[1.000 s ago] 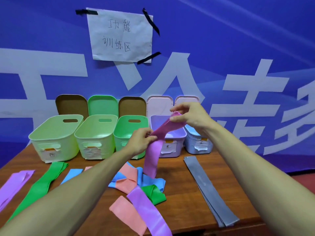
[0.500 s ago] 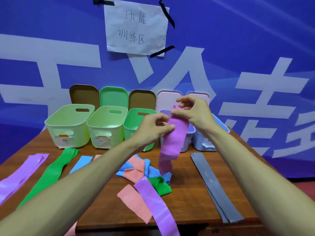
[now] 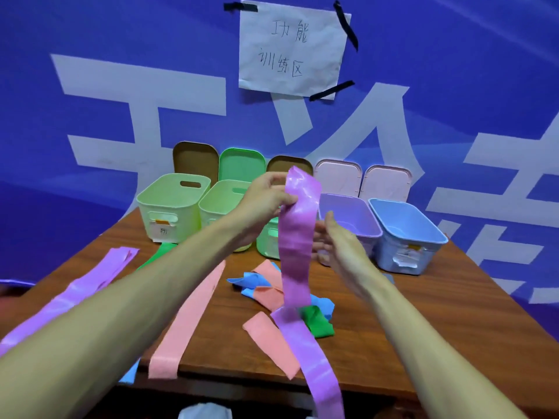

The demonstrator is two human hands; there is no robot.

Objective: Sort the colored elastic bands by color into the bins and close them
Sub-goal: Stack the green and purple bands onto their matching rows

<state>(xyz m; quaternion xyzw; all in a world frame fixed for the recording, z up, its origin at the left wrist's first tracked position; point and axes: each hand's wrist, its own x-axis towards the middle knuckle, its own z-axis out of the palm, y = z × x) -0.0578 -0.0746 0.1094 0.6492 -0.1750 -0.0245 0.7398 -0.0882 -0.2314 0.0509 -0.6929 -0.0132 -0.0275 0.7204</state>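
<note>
My left hand [image 3: 269, 196] pinches the top of a glossy purple elastic band [image 3: 298, 237] hanging to the table [image 3: 469, 297], right hand [image 3: 338, 246] slack-fingered just beside it.

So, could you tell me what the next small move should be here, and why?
Probably the right hand should gather the dangling lower part of the purple band, which the left hand pinches by its top. The band hangs long beside the open purple bin, so bunching it first would likely let it drop in cleanly.
</note>
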